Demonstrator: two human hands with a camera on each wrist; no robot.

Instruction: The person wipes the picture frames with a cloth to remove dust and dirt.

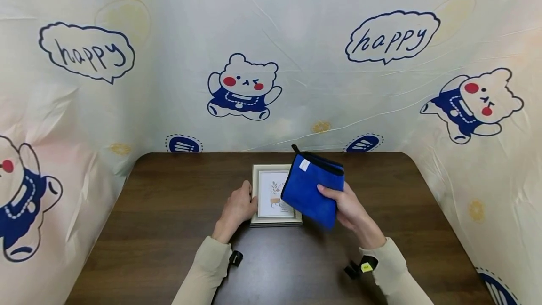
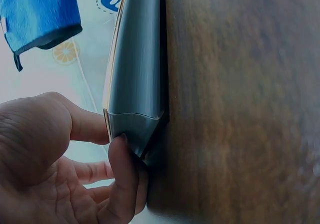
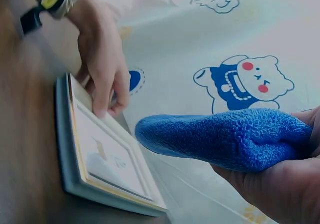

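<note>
A picture frame [image 1: 271,211] with a cream border and a plant print lies flat on the table, face up. My left hand [image 1: 238,205] grips its left edge, thumb at the top and fingers against the side, as the left wrist view shows. In my right hand [image 1: 353,208] is a folded blue towel [image 1: 313,189] with black edging, a loop and a small white tag. The thumb lies over the towel, with the other fingers behind it. The towel is held above the frame's right side and covers part of it in the head view.
The dark wooden table [image 1: 169,206] has rounded far corners. Behind it and at both sides hangs a pale curtain [image 1: 313,93] printed with bears and the word happy. Each wrist bears a strapped-on black device [image 1: 368,263].
</note>
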